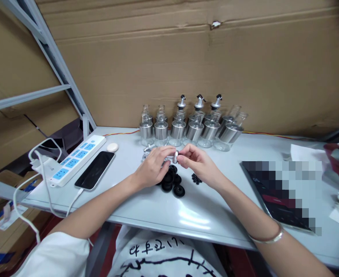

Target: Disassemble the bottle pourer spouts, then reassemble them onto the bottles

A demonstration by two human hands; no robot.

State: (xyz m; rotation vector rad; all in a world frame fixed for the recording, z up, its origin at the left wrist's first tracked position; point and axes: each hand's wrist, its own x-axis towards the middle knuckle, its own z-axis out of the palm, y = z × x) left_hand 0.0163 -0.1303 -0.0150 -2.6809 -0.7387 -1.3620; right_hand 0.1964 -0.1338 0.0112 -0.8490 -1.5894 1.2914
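Right hand (pixel 197 161) and left hand (pixel 155 166) meet above the middle of a counter (pixel 146 207), the right pinching a small silver fitting (pixel 175 156) between thumb and fingers, the left bent around its left side. Shiny and round-rimmed, with a dark edge facing right, the piece is partly covered by the fingers.

Pale gray and glossy, the counter catches a bright reflection at its near edge. Brown cardboard (pixel 146 57) walls the far side, and a gray metal frame (pixel 56 57) rises at left.

Lined up at the far side are what appear to be twelve glass-and-steel bottles (pixel 177 130) in two rows, three of the far ones topped with pourers (pixel 200 101). Below the hands sit a pile of black discs (pixel 178 191), overlapping too much to count, and one cluster of small black pieces (pixel 197 179). One phone (pixel 96 170), one power strip (pixel 78 159) and one round white case (pixel 112 147) lie at left; one tablet (pixel 269 192), partly pixelated, lies at right.
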